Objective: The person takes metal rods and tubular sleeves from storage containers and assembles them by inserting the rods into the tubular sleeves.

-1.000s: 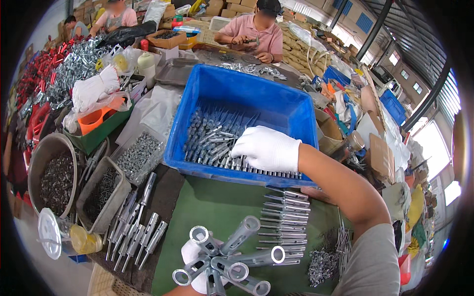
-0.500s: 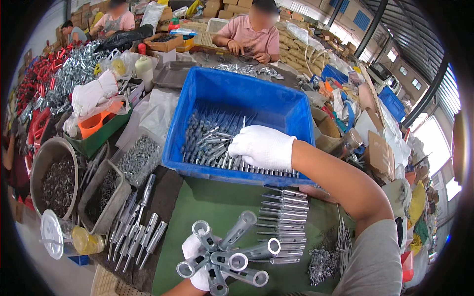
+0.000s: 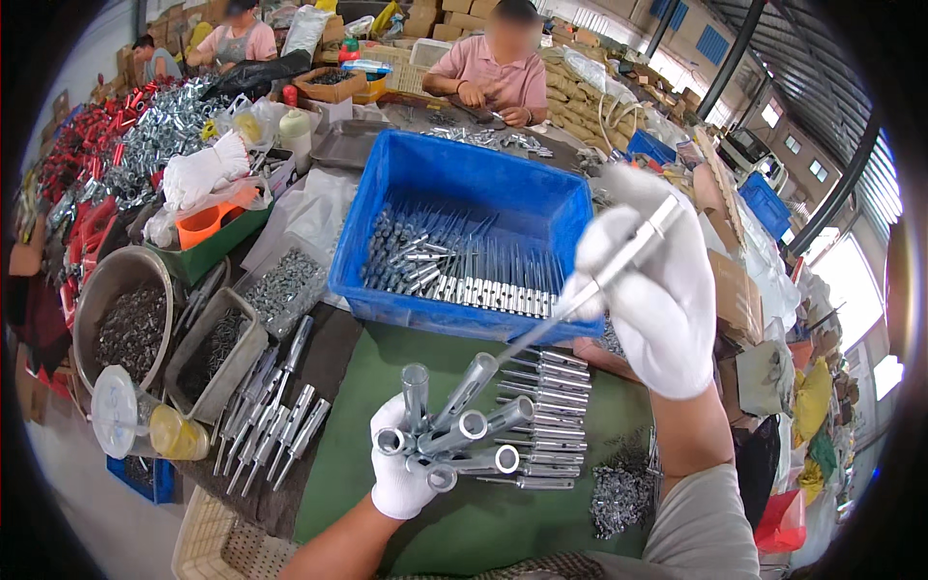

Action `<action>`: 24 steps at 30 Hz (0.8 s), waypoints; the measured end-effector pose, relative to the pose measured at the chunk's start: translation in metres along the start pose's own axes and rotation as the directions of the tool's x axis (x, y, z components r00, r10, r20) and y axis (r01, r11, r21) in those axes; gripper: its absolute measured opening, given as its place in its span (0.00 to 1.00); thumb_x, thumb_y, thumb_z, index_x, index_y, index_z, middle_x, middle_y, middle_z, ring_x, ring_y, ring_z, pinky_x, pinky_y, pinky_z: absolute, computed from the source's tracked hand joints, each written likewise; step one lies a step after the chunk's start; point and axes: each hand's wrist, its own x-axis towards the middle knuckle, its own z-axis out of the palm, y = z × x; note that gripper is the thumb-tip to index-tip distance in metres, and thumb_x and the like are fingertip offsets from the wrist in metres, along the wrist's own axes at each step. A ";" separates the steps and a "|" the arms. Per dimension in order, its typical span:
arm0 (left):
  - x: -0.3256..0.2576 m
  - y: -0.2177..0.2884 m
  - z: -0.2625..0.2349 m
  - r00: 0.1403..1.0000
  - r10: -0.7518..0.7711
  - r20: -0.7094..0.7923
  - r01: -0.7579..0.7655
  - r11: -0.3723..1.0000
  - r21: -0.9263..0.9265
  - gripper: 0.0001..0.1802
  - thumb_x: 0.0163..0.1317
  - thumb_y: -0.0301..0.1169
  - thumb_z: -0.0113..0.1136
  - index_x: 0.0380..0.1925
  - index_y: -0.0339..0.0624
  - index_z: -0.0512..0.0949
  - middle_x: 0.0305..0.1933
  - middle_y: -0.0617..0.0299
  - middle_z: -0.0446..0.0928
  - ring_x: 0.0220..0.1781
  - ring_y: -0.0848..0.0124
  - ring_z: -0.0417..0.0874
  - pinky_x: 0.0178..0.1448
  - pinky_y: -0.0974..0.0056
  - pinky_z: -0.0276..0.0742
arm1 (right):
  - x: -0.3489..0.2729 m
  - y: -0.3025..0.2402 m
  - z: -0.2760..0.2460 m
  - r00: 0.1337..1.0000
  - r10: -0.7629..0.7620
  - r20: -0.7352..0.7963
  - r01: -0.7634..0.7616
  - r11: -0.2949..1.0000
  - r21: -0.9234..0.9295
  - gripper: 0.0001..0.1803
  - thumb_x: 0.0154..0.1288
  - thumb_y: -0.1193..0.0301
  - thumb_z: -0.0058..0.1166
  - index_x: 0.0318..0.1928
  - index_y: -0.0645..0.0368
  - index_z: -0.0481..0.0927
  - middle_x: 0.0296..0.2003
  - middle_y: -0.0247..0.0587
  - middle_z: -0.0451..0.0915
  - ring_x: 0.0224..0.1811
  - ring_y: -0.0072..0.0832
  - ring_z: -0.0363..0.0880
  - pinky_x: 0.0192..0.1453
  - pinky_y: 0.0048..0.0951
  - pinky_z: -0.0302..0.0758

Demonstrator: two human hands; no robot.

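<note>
Nearest you, a cream perforated basket (image 3: 198,546) sits low on the left. Your gloved left hand (image 3: 398,476) has its fingers wrapped round a bundle of metal tubes (image 3: 470,390), their open mouths fanning up toward you. Your gloved right hand (image 3: 672,314) grips a metal piece with a thin rod (image 3: 643,235), raised and tilted; the rod's tip reaches down beside a tube mouth, and you can't tell whether it enters. On the green desk (image 3: 343,435), right of the tubes, lie a row of rod pieces (image 3: 546,416) and a heap of small metal parts (image 3: 619,498).

To your left, a jar with yellow contents (image 3: 179,432) lies on its side. Just beyond it, a grey oblong tub (image 3: 253,338) holds small dark pieces, and a round tub (image 3: 89,314) holds dark bits. A clear plastic container (image 3: 290,282) holds small grey metal parts.

Ahead of you, the blue bin (image 3: 416,308) holds more rod pieces, some jumbled, others in a neat row along its near wall. Beyond the tubs, a green box (image 3: 227,244) holds something orange. Any print on the cardboard box (image 3: 737,295) to your right is too small to read. Farther off, a co-worker in pink (image 3: 507,79) handles metal parts.
</note>
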 end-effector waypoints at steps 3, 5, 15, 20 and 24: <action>0.000 -0.001 0.003 0.999 -0.035 0.020 0.035 0.999 -0.014 0.33 0.51 0.21 0.67 0.55 0.48 0.61 0.48 0.62 0.69 0.45 0.72 0.76 0.47 0.63 0.80 | -0.022 -0.004 0.004 0.995 0.031 0.092 -0.036 0.998 0.049 0.32 0.57 0.83 0.58 0.62 0.63 0.63 0.41 0.43 0.75 0.43 0.27 0.77 0.46 0.29 0.78; 0.001 0.008 0.014 1.000 0.013 0.022 -0.014 1.000 0.019 0.36 0.47 0.21 0.70 0.54 0.48 0.61 0.47 0.63 0.69 0.45 0.73 0.76 0.46 0.63 0.80 | -0.029 -0.004 0.006 0.992 0.011 0.123 -0.021 0.996 0.084 0.31 0.56 0.85 0.58 0.60 0.62 0.65 0.41 0.43 0.75 0.44 0.26 0.76 0.47 0.29 0.77; 0.008 0.036 0.028 0.997 0.050 0.062 -0.047 0.997 -0.060 0.20 0.52 0.14 0.59 0.44 0.40 0.67 0.45 0.60 0.73 0.49 0.69 0.79 0.51 0.59 0.82 | -0.034 0.010 0.019 0.971 0.071 0.229 0.004 0.950 -0.311 0.20 0.56 0.80 0.59 0.51 0.57 0.77 0.38 0.36 0.80 0.40 0.26 0.80 0.47 0.28 0.76; 0.016 0.039 0.033 0.997 -0.006 0.081 0.018 0.988 -0.152 0.15 0.64 0.29 0.55 0.49 0.35 0.73 0.48 0.58 0.78 0.49 0.68 0.81 0.53 0.62 0.79 | -0.023 0.016 0.019 0.888 -0.085 0.452 0.318 0.823 -0.471 0.18 0.50 0.79 0.62 0.44 0.57 0.77 0.33 0.38 0.79 0.39 0.40 0.78 0.46 0.38 0.74; 0.015 0.037 0.032 0.990 -0.135 0.040 0.141 0.965 -0.220 0.06 0.59 0.29 0.54 0.30 0.42 0.67 0.31 0.71 0.66 0.33 0.81 0.68 0.34 0.72 0.68 | -0.026 0.020 0.020 0.846 -0.092 0.525 0.351 0.838 -0.418 0.14 0.54 0.76 0.59 0.42 0.54 0.76 0.33 0.37 0.76 0.39 0.41 0.76 0.45 0.38 0.72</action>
